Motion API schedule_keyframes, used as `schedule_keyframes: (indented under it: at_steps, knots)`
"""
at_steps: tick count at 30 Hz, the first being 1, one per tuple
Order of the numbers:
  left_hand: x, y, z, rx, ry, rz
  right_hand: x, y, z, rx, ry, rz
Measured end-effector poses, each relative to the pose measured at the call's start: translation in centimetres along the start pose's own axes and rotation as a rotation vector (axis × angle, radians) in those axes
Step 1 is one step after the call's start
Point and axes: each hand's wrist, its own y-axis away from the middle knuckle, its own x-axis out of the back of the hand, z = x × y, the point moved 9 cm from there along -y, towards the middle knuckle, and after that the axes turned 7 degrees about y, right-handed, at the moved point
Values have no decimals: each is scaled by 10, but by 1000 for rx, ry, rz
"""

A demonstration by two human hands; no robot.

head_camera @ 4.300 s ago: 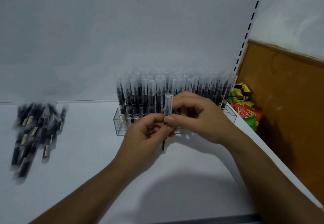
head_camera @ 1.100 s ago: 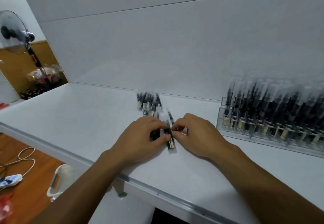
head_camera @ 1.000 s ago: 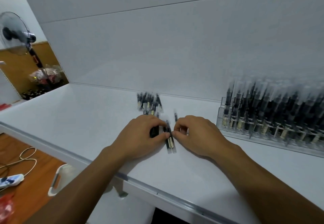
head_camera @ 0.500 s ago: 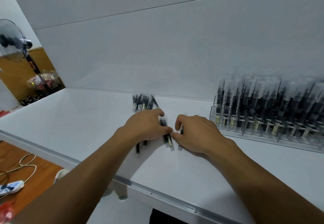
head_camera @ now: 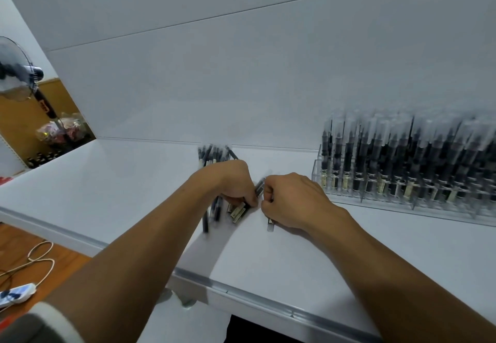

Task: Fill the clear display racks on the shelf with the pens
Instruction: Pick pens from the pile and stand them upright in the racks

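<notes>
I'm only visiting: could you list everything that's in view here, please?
Clear plastic display rack: one, transparent, right end of shelf.
Upright black pens with clear caps: many, too blurred to count, standing in the rack.
Loose black pens: a pile, uncounted, lying mid-shelf.
Flat white shelf: one, spanning the view.
Dark standing fan: one, far left.
White power strip: one, on wooden floor, bottom left.
Left hand: one, gripping several loose pens.
Right hand: one, fingers curled round one pen.

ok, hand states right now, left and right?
Left hand: fingers curled round a bunch of pens.
Right hand: fingers curled round a single pen.
</notes>
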Motion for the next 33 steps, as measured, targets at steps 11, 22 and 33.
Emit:
schedule_keyframes:
  at_steps: [11, 22, 33]
  knots:
    - [13, 28, -12, -226, 501, 209, 26, 20, 1, 41, -4, 116]
    - [-38, 48, 70, -622, 1054, 81, 68, 124, 84, -145, -196, 138]
    - [-116, 60, 183, -726, 1344, -293, 137, 199, 189, -392, -402, 588]
